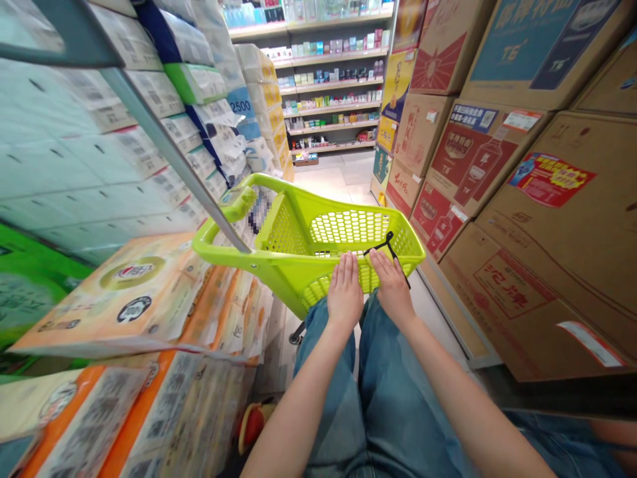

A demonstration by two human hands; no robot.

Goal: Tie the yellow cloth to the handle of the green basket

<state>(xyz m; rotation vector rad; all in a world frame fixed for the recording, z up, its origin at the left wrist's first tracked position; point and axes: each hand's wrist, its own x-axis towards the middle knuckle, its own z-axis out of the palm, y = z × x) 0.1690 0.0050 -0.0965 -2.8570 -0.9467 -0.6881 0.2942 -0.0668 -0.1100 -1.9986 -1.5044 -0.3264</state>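
Fingers (348, 265) of the left hand (344, 295) and the right hand (394, 289) lie stretched flat, gripping nothing, side by side on the near wall of the lime-green basket (293, 265). The basket sits at twelve o'clock just beyond the jeans (378, 385), with a black strap (388, 243) just by the right fingertips. Tissue packs (134, 292) are stacked at nine o'clock and cardboard boxes (547, 232) at three o'clock, with stocked shelves (333, 86) far off at twelve.

Print on the tissue packs (134, 292) is smeared past reading. A pixelated patch covers part of the basket (298, 232). The left hand (344, 292) and right hand (393, 285) hide its near rim. A red thing (253, 425), perhaps a wheel, sits half behind the leg (328, 398).
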